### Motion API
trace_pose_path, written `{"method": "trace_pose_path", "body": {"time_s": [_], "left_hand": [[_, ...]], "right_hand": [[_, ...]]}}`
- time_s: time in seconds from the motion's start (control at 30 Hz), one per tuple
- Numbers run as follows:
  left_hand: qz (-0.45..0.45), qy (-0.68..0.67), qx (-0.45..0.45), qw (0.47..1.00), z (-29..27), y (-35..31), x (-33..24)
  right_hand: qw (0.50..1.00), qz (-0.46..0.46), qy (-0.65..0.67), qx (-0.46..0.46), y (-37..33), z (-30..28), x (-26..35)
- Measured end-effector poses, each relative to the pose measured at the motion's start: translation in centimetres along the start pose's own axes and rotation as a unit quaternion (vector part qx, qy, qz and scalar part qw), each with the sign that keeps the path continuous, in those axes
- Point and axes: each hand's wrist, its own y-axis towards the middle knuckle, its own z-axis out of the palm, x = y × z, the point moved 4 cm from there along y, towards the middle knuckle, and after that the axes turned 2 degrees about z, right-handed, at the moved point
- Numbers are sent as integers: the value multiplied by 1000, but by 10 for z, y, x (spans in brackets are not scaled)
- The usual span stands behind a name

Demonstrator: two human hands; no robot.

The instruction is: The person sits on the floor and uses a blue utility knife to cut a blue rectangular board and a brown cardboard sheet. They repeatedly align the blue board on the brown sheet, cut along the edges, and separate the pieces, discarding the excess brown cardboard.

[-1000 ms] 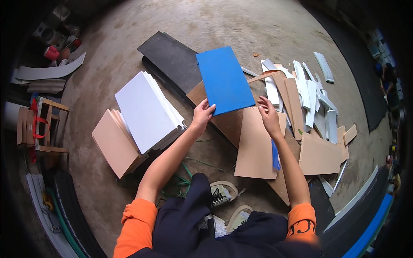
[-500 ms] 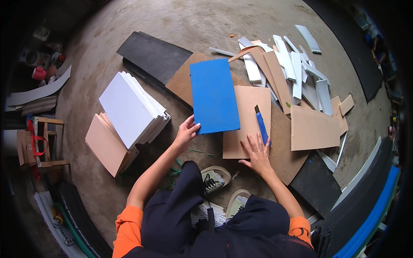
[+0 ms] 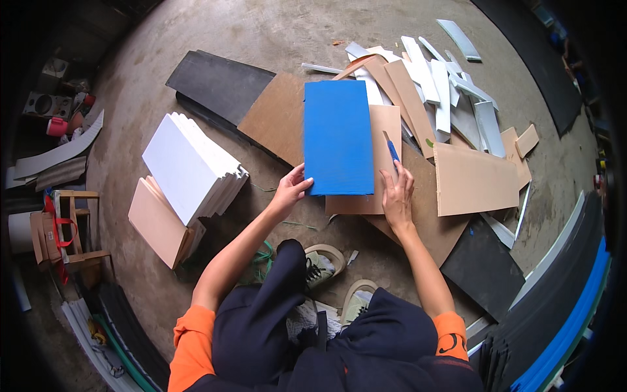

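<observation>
A rectangular blue foam sheet (image 3: 338, 137) lies over much of a peach-coloured sheet (image 3: 386, 124). My left hand (image 3: 291, 189) pinches the blue sheet's near left corner, thumb on top. My right hand (image 3: 398, 196) is closed around a blue utility knife (image 3: 392, 151), its blade pointing away from me. That hand rests at the near right part of the peach sheet, just beside the blue sheet's right edge. Beneath both sheets is a brown board (image 3: 273, 114).
White panels (image 3: 186, 166) and peach panels (image 3: 157, 219) are stacked at left. White and peach offcuts (image 3: 444, 98) heap up at the far right, near a loose peach piece (image 3: 475, 181). Black sheets (image 3: 219, 85) lie behind the brown board; another black piece (image 3: 483, 271) is at near right.
My right hand has gone from spread flat beside the knife to gripping it. With my left hand on it, the blue sheet has shifted right and straightened, covering more of the peach sheet.
</observation>
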Motion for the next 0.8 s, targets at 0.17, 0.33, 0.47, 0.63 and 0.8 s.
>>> {"method": "trace_pose_path", "body": {"time_s": [0.17, 0.33, 0.47, 0.63, 0.8], "left_hand": [[-13, 30, 2, 999, 10, 2, 27], [-8, 101, -13, 995, 32, -4, 32], [88, 350, -66, 930, 30, -4, 26], [161, 460, -86, 869, 19, 11, 16], [161, 446, -6, 880, 11, 45, 12]], "right_hand": [[995, 83, -7, -59, -12, -10, -16], [987, 142, -29, -65, -39, -19, -26], [988, 91, 85, -88, -13, -29, -7], [972, 144, 184, -10, 21, 7, -15], [975, 128, 178, 40, 30, 27, -22]]}}
